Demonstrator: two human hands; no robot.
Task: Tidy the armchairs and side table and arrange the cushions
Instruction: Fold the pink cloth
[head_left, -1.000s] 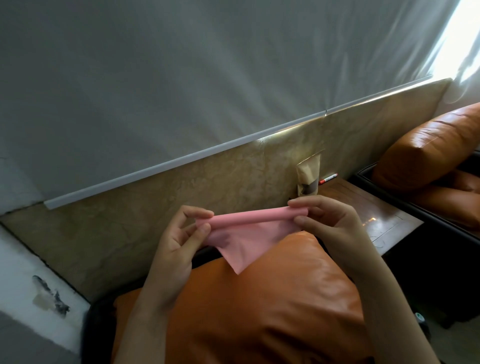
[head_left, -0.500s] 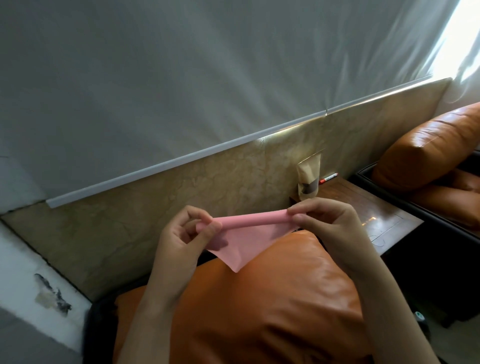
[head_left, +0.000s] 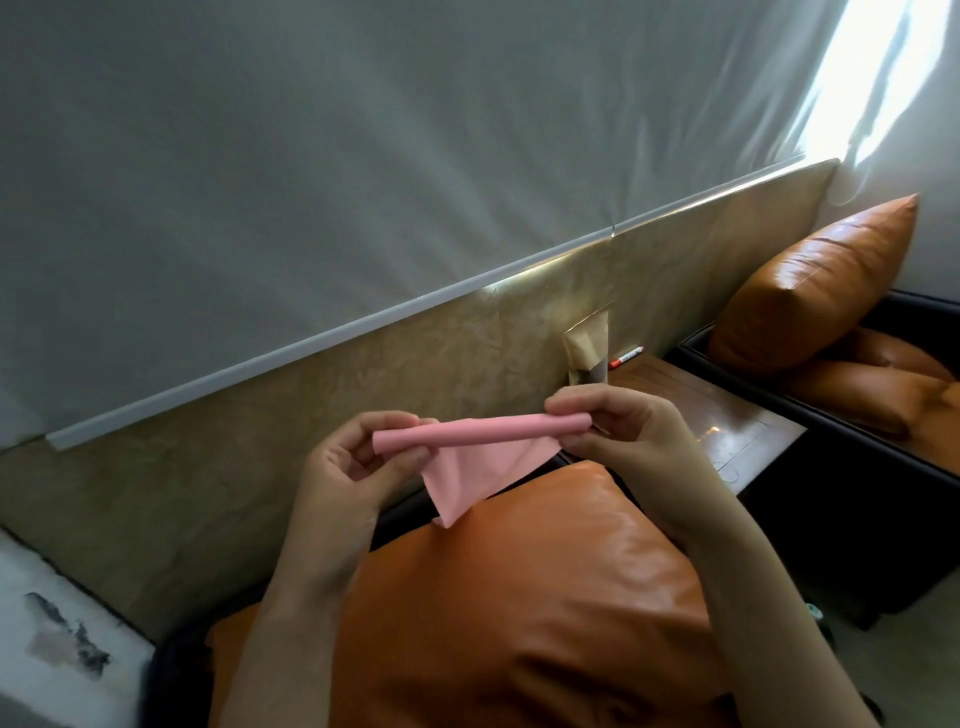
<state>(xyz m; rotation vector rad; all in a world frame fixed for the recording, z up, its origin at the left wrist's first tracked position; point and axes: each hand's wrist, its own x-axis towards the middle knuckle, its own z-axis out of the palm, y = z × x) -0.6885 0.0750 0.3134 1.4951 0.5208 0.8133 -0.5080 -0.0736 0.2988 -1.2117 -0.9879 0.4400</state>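
So the left hand (head_left: 353, 473) and right hand (head_left: 634, 447) each pinched one end of the half-rolled pink sheet (head_left: 483, 435), so its long axis ran side to side between them, loose corner dangling just over the orange cushion (head_left: 519, 597). The side table (head_left: 737, 431) sat off to the right, so the right hand looked closer for setting it down.

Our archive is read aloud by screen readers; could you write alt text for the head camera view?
The left hand and the right hand pinch the ends of a partly rolled pink cloth above an orange cushion. Behind, a wooden side table holds a paper pouch and a pen, beside another armchair.
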